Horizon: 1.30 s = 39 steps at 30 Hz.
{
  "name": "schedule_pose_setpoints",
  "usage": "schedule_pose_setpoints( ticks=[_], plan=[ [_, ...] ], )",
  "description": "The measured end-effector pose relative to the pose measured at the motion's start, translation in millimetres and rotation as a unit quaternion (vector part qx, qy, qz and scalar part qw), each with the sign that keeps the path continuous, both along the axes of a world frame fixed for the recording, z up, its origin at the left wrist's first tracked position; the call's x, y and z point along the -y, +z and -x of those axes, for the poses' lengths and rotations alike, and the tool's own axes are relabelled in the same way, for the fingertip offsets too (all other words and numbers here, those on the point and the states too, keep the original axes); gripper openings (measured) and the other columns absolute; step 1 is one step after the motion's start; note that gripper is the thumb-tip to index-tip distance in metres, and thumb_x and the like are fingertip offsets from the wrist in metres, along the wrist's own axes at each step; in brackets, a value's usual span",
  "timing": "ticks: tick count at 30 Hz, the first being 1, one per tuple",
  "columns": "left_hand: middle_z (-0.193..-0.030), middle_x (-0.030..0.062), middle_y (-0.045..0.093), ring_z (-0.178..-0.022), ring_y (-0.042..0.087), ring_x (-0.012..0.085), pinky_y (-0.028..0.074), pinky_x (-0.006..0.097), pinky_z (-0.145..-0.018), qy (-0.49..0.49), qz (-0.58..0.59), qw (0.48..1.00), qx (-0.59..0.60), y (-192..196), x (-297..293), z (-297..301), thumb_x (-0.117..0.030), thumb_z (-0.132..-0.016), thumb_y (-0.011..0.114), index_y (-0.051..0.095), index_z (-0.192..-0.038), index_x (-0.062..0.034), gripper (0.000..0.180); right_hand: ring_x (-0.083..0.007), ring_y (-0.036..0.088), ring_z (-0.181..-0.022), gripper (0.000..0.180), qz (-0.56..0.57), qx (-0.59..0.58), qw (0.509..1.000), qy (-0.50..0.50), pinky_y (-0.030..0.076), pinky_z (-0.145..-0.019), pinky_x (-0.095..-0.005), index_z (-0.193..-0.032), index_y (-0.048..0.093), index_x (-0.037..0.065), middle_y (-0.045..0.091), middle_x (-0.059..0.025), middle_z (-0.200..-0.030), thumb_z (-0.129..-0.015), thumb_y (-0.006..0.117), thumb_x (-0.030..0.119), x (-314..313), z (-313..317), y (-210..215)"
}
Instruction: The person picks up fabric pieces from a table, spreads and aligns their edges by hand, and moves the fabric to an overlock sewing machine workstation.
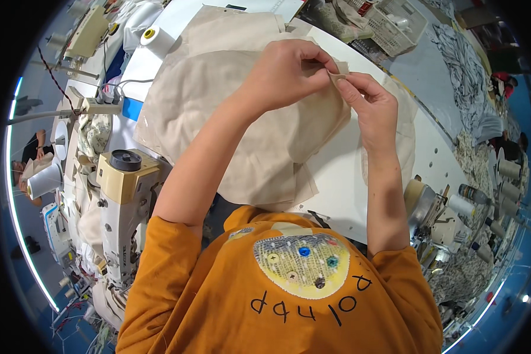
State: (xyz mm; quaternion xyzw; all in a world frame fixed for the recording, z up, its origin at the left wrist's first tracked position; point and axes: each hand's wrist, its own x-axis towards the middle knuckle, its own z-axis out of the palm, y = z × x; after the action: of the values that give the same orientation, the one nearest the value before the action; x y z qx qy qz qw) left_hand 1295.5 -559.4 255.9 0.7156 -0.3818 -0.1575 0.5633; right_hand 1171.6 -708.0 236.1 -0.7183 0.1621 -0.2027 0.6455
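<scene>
Beige fabric (218, 88) lies in a broad, layered heap over the white table (330, 171). At its far right corner my left hand (295, 71) pinches the cloth edge between thumb and fingers. Right beside it, my right hand (369, 100) grips the same edge, thumb against the fingers. A small fold of cloth stands up between the two sets of fingertips. Another beige piece (406, 135) lies partly behind my right wrist. The fabric's front edge hangs toward my body.
A sewing machine (121, 206) stands at my left, another machine (422, 200) at my right. A white thread cone (157, 40) sits at the table's far left. Beyond the table are a plastic basket (395, 26) and piled striped cloth (463, 71). Another person (38, 150) is at far left.
</scene>
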Motion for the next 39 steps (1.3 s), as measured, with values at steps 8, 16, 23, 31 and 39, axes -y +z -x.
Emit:
schedule_pose_setpoints(
  ticks=[8, 16, 23, 31, 39],
  plan=[
    [-0.082, 0.0036, 0.069, -0.080, 0.065, 0.0105, 0.052, 0.026, -0.075, -0.020, 0.001, 0.999, 0.043, 9, -2, 8, -0.012, -0.082, 0.071, 0.069, -0.091, 0.0016, 0.016, -0.0078, 0.059, -0.077, 0.018, -0.005, -0.002, 1.000, -0.022, 0.048, -0.075, -0.0226, -0.093, 0.074, -0.001, 0.071, -0.0022, -0.083, -0.084, 0.077, 0.015, 1, 6, 6],
    [-0.083, 0.0053, 0.070, -0.080, 0.067, 0.0126, 0.053, 0.027, -0.076, 0.009, 0.023, 0.998, 0.063, 16, -2, 16, -0.010, -0.081, 0.072, 0.068, -0.091, 0.0006, 0.015, -0.0077, 0.059, -0.077, 0.021, 0.060, 0.032, 0.995, -0.068, 0.048, -0.075, -0.0224, -0.095, 0.071, -0.001, 0.070, -0.0032, -0.086, -0.085, 0.076, 0.016, -12, 5, 11],
    [-0.088, 0.0056, 0.070, -0.082, 0.068, 0.0140, 0.054, 0.028, -0.076, 0.014, 0.039, 0.996, 0.078, 11, -8, 13, -0.010, -0.080, 0.072, 0.067, -0.095, -0.0022, 0.018, -0.0075, 0.058, -0.080, 0.026, -0.003, -0.004, 0.999, -0.043, 0.048, -0.077, -0.0232, -0.106, 0.065, -0.003, 0.067, -0.0014, -0.087, -0.089, 0.072, 0.015, -15, 1, 5],
    [-0.072, 0.0082, 0.065, -0.069, 0.059, 0.0276, 0.047, 0.036, -0.080, -0.062, -0.112, 0.973, 0.191, 9, -44, -20, -0.034, -0.078, 0.074, 0.068, -0.083, -0.0066, 0.029, -0.0116, 0.055, -0.092, 0.014, 0.079, 0.168, 0.968, -0.167, 0.046, -0.082, -0.0243, -0.107, 0.054, -0.002, 0.058, -0.0062, -0.101, -0.097, 0.059, 0.008, -19, 21, 2],
    [-0.069, 0.0105, 0.060, -0.074, 0.057, 0.0326, 0.045, 0.040, -0.079, 0.015, -0.338, 0.916, 0.216, 4, -165, -49, -0.036, -0.068, 0.083, 0.066, -0.071, -0.0060, 0.035, -0.0167, 0.057, -0.094, 0.017, 0.249, 0.225, 0.900, -0.279, 0.047, -0.085, -0.0294, -0.110, 0.047, -0.002, 0.059, -0.0109, -0.103, -0.099, 0.055, 0.009, 16, 32, 20]
  ],
)
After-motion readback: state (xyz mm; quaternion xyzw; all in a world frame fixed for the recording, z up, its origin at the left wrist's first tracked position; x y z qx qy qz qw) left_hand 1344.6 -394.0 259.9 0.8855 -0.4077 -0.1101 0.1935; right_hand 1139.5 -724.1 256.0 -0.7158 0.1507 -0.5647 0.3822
